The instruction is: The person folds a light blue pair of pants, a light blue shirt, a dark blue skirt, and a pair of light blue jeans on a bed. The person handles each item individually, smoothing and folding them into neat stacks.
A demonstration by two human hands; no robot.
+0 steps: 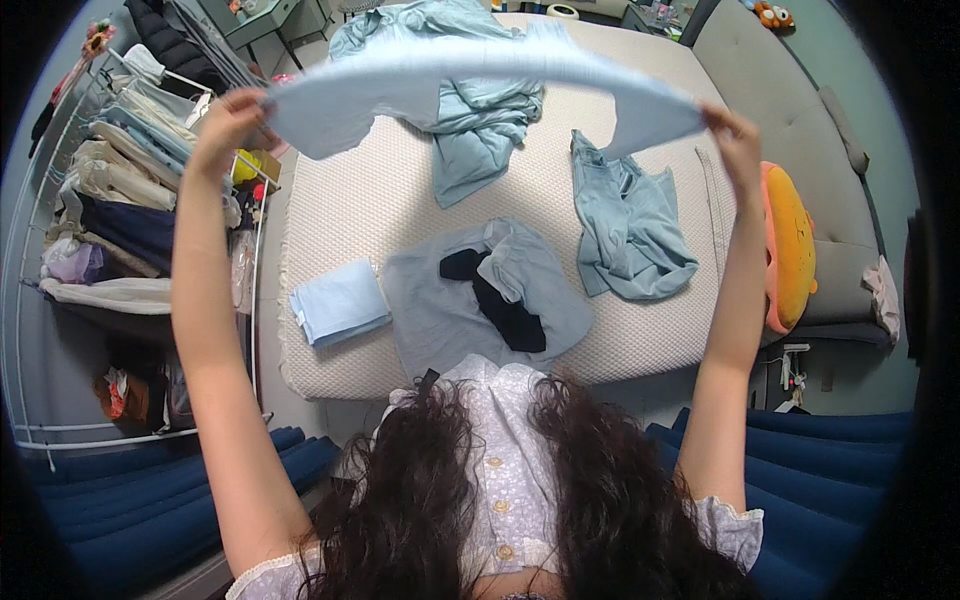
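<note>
My left hand and my right hand are spread wide, each pinching one end of a light blue cloth. The cloth stretches between them in the air above the bed, partly blurred. Below it, near me, lies a greyish-blue garment with a black cloth piece on top. To its left sits a folded light blue cloth. A crumpled teal garment rests to the right. Farther back is a larger teal fabric heap, partly hidden by the raised cloth.
All the fabrics lie on a white quilted mattress. A white clothes rack full of garments stands at the left. On the right are a grey padded headboard and an orange-yellow plush cushion. Dark blue curtains hang behind me.
</note>
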